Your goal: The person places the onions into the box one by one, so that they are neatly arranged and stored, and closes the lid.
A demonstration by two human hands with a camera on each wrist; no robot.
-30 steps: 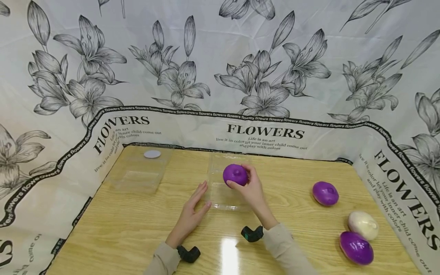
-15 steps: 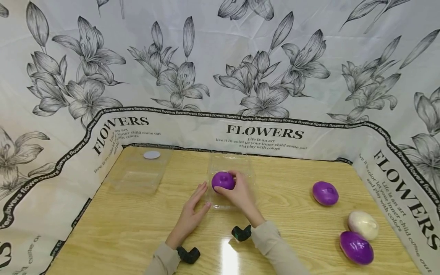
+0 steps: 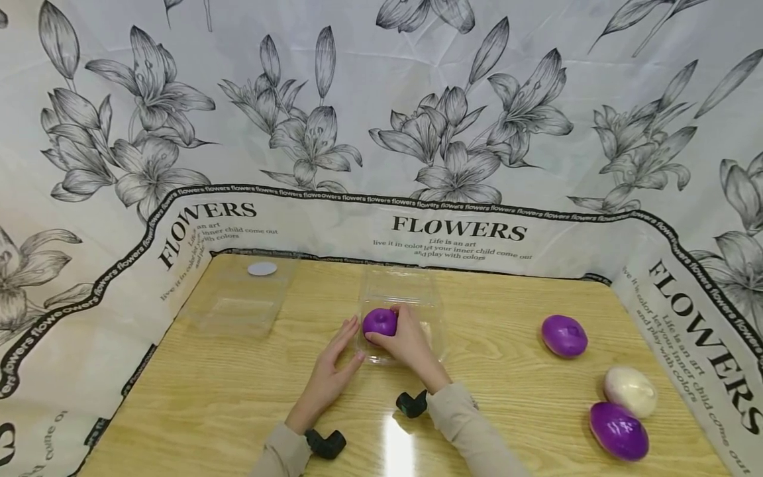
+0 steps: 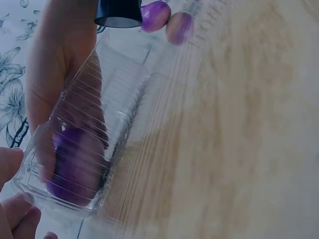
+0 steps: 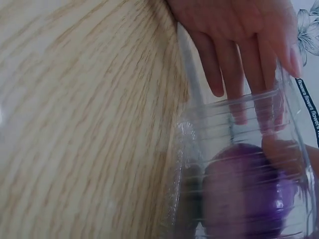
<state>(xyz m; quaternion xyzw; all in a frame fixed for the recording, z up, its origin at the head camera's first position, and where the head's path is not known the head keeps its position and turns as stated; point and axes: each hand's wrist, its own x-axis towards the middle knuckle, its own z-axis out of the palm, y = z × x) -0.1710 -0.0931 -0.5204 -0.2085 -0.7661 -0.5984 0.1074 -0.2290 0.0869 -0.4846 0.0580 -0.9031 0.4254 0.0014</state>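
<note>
While the left wall of a clear, ribbed plastic box (image 3: pixel 381 360) is met by the extended, slightly spread fingers of the left hand (image 3: pixel 328 371), nothing is grasped by that hand. Inside the box, toward its left side, a smooth, round, purple onion-like object (image 3: pixel 379 323) is held between the curled thumb and fingers of the right hand (image 3: pixel 411 338); whether the floor of the box is touched by it cannot be told.

Farther left, a second clear plastic box (image 3: pixel 229 315) is set on the light wood-grained table (image 3: pixel 507 318), and a flat white oval disc (image 3: pixel 262 268) is seen at its far end. At the right, a purple rounded object (image 3: pixel 564 336) is placed apart from a pair, in which a cream-coloured rounded object (image 3: pixel 630 391) is partly overlapped by a glossy purple oval one (image 3: pixel 620 430). The table is enclosed by white cloth (image 3: pixel 334 222) printed with black flowers and lettering.
</note>
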